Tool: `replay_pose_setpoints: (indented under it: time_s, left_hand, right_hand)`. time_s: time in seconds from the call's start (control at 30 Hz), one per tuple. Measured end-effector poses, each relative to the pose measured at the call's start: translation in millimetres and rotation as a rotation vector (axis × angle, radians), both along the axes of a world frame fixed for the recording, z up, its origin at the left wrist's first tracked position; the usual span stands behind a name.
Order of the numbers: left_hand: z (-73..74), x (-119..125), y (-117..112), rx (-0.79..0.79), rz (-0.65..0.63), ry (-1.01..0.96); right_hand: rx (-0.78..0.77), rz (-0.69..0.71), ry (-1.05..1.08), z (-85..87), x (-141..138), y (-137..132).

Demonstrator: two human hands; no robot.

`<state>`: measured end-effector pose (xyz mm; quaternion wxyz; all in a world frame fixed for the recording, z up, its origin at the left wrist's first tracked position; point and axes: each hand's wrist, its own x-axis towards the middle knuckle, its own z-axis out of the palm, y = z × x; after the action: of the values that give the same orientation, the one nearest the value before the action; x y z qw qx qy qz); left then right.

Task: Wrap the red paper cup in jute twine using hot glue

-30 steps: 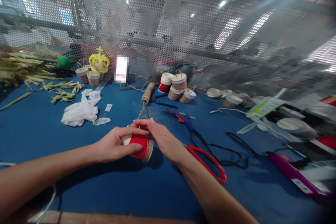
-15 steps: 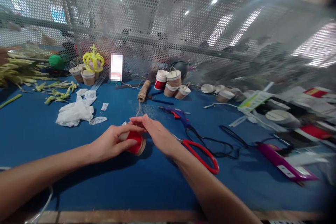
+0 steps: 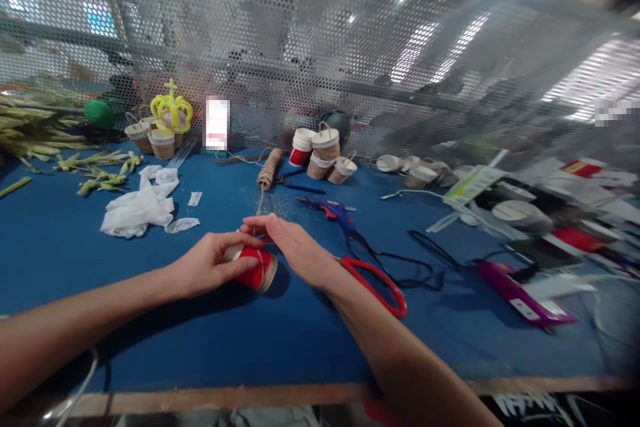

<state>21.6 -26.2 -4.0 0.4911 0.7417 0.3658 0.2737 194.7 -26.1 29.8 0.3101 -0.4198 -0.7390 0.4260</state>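
A small red and white paper cup (image 3: 253, 272) lies tipped on its side in my left hand (image 3: 203, 261), whose fingers and thumb are closed round it. Tan twine is wound at the cup's base, and a loose strand crosses its red side. My right hand (image 3: 303, 252) is at the cup's far side, fingers bent together over the strand of twine (image 3: 261, 199); its fingertips are partly hidden. That strand runs back to a twine roll (image 3: 271, 168) lying beyond my hands. Red-handled scissors (image 3: 377, 280) lie beside my right wrist.
A blue glue gun (image 3: 333, 208) and dark pliers (image 3: 300, 185) lie beyond my right hand. Twine-wrapped cups (image 3: 325, 147) stand at the back. White crumpled tissue (image 3: 135, 210) is at left, a purple power strip (image 3: 523, 290) at right. A perforated metal screen (image 3: 280, 53) closes the back.
The cup has turned a little in my hands, and a strand of twine now shows across its red side. The whole view has shifted slightly; both hands stay at the cup.
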Motion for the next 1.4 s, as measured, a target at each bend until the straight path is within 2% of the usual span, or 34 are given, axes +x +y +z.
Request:
replay_pose_setpoints:
  time_s: [0.1,0.2,0.27,0.37,0.4,0.47,0.63,0.77,0.87,0.97,1.03,1.07,1.13,1.2,1.27,1.4]
  left_hand:
    - [2.5,0,0,0.071,0.036,0.07]
    - [2.8,0,0,0.069,0.064,0.088]
    - [2.5,0,-1,0.052,0.097,0.078]
    - [2.8,-1,-1,0.078,0.162,0.042]
    - [2.9,-1,-1,0.094,0.179,0.032]
    - [2.4,-2,-1,0.13,0.199,0.034]
    - [-3.3,-4,1,0.226,0.196,0.126]
    - [-6.6,-5,5,0.22,0.184,0.153]
    - [-7.1,-5,7,0.21,0.179,0.163]
    - [-6.9,-5,8,0.203,0.182,0.157]
    - [-6.4,-5,8,0.195,0.179,0.143]
    - [-5.9,-5,9,0.196,0.179,0.134]
    - [-4.8,-5,9,0.201,0.189,0.13]
    - [-3.7,-5,11,0.207,0.21,0.139]
    - [-3.3,-6,12,0.209,0.235,0.157]
    - [-4.3,-7,14,0.219,0.261,0.184]
  right_hand:
    - [0.077,-0.056,-0.139,3.5,6,0]
    - [0.222,-0.236,-0.392,18.5,23,2]
    - [0.266,-0.364,-0.555,29.9,40,8]
    - [0.249,-0.581,-0.756,37.4,72,25]
    - [0.22,-0.679,-0.861,36.2,82,33]
    - [0.166,-0.753,-0.939,28.7,100,47]
    - [-0.08,-0.646,-1.002,-4.4,118,69]
    - [-0.128,-0.667,-0.916,-19.4,117,74]
    - [-0.09,-0.718,-0.779,-11.7,115,71]
    - [-0.004,-0.755,-0.606,8.7,109,59]
    - [0.001,-0.7,-0.458,22.8,102,46]
    - [-0.079,-0.631,-0.25,28.2,98,39]
    - [-0.171,-0.523,-0.031,34.3,87,24]
    - [-0.223,-0.403,0.012,34.1,77,11]
    - [-0.218,-0.322,-0.034,30.1,69,-1]
    - [-0.199,-0.269,-0.165,22.4,61,-12]
